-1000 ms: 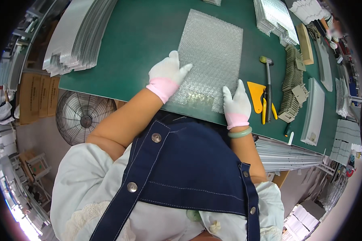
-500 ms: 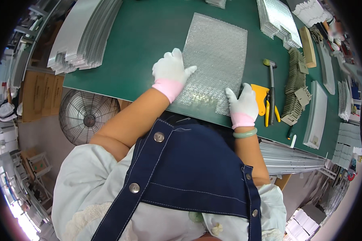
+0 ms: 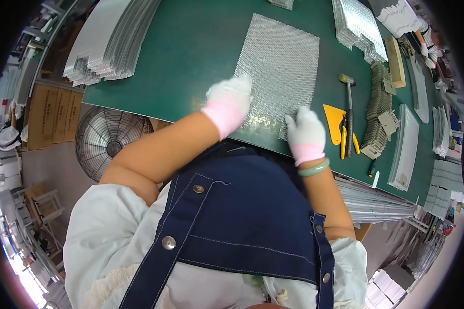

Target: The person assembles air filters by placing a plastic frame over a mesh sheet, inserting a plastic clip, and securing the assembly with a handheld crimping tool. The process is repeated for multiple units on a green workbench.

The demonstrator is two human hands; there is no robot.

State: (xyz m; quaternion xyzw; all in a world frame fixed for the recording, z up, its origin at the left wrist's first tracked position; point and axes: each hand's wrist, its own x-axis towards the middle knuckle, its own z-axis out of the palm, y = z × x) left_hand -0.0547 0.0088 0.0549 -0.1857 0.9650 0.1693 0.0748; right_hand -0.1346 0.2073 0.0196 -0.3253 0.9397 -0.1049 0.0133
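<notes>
I inspect from the hands outward; the left hand [image 3: 230, 101], in a white glove with a pink cuff, lies palm down on the near left part of the silver mesh sheet [image 3: 281, 64], fingers spread and released, gripping nothing; it is slightly blurred, so I cannot tell the exact finger contact. The right hand [image 3: 304, 133], gloved alike, with a green bangle [image 3: 314, 168] at the wrist, presses flat on the sheet's near right corner, also open, nothing clasped.

Both forearms reach forward from the lower edge, the left bent at the elbow and angled across, the right nearly straight.

The sheet lies flat on the green table [image 3: 191, 46], its near edge close to the table's front edge.

My judgement on doing this well: keep both palms flat and apart, press evenly so the mesh neither buckles nor slides, and keep the near edge square to the table edge.

Just right of the right hand lie a yellow scraper [image 3: 333, 118], pliers [image 3: 347, 135] and a small hammer [image 3: 348, 90]; stacks of grey panels [image 3: 111, 44] sit far left.
</notes>
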